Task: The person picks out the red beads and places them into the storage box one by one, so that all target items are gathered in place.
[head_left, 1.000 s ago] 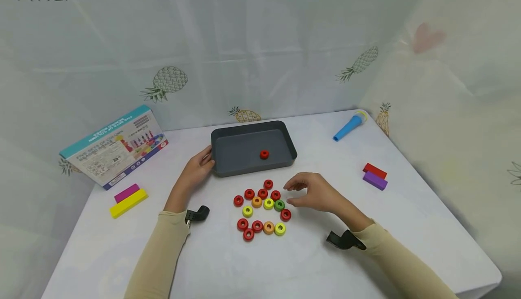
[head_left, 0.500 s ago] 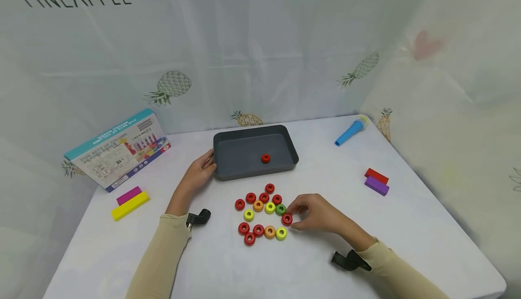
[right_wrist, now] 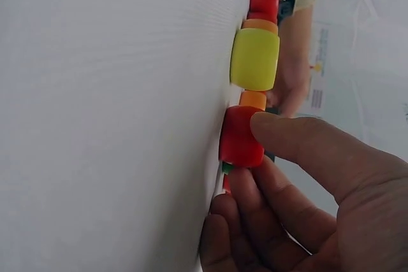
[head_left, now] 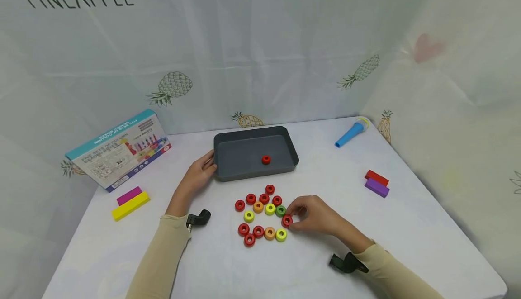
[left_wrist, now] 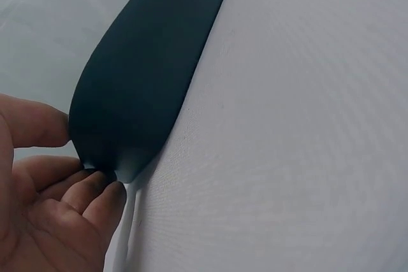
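My right hand (head_left: 315, 215) pinches a red ring bead (right_wrist: 239, 141) between thumb and fingers, at the right side of a bead group on the white table. A green bead (head_left: 278, 214) sits just behind it, and a yellow bead (head_left: 278, 238) lies nearer the front. Further red, orange and yellow beads spread leftward. At the left end of the dark grey tray (head_left: 236, 158), my left hand (head_left: 197, 172) grips the side; the left wrist view has the thumb against the wall (left_wrist: 140, 62) and the fingers curled at its lower corner. One red bead (head_left: 266, 162) lies inside the tray.
A printed box (head_left: 122, 152) leans at the back left, with magenta (head_left: 129, 195) and yellow blocks (head_left: 131, 206) in front. A blue toy microphone (head_left: 350, 135) lies at the back right. Nearer are red (head_left: 376, 177) and purple blocks (head_left: 376, 187). A patterned curtain hangs behind.
My right hand has come down and forward from above the beads' right side and taken hold of the red bead. The left hand stays at the tray. The head view has shifted slightly.
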Demonstrator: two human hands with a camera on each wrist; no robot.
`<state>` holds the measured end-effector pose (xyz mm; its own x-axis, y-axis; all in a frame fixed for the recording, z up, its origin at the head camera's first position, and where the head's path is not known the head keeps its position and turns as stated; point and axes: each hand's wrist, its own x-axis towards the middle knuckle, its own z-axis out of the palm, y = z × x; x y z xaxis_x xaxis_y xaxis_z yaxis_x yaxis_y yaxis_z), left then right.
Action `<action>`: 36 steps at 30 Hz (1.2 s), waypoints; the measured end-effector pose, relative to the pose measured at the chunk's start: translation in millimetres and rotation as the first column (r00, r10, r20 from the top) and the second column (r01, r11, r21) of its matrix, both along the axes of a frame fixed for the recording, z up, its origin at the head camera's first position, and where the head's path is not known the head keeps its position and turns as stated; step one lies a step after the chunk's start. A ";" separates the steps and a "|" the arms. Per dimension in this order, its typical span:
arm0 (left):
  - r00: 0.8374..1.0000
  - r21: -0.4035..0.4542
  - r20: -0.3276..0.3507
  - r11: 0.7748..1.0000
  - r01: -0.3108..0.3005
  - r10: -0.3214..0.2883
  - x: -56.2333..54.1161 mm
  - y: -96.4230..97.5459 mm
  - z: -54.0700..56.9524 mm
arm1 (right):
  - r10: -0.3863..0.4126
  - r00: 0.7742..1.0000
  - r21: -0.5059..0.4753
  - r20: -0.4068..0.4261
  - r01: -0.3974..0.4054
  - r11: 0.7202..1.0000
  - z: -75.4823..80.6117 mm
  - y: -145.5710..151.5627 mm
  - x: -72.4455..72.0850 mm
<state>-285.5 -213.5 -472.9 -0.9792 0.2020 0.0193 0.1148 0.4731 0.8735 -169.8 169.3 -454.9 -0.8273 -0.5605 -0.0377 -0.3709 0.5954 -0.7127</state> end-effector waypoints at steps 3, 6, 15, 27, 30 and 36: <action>1.000 0.004 -0.003 1.000 0.001 -0.001 0.1 -0.1 0.3 | -0.007 1.000 0.007 -0.002 0.007 1.000 -0.4 -1.2 -0.3; 1.000 0.002 -0.003 1.000 0.004 -0.004 0.4 0.0 0.4 | -0.009 1.000 0.009 0.003 0.009 1.000 -0.7 -1.2 -0.4; 1.000 0.003 0.005 1.000 0.006 -0.006 1.2 -1.4 1.3 | 0.006 1.000 -0.031 -0.015 -0.007 0.999 9.4 1.3 -7.0; 1.000 0.015 0.017 1.000 0.000 -0.001 2.3 -0.6 1.7 | 0.005 0.999 -0.033 -0.049 -0.006 0.999 28.0 -2.3 -40.0; 1.000 0.004 0.023 1.000 -0.006 0.006 2.1 -0.5 2.1 | -0.008 0.997 -0.031 -0.076 0.006 1.000 32.7 -6.6 -54.4; 1.000 -0.040 0.024 0.999 -0.009 0.010 2.2 -0.3 1.2 | -0.056 0.993 -0.049 -0.099 0.052 0.997 42.9 -15.8 -84.8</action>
<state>-283.2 -213.8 -471.7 -0.9811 0.1930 -0.0121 0.0894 0.5082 0.8566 -254.6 153.5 -412.0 -0.8547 -0.5140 0.0722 -0.4101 0.5834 -0.7011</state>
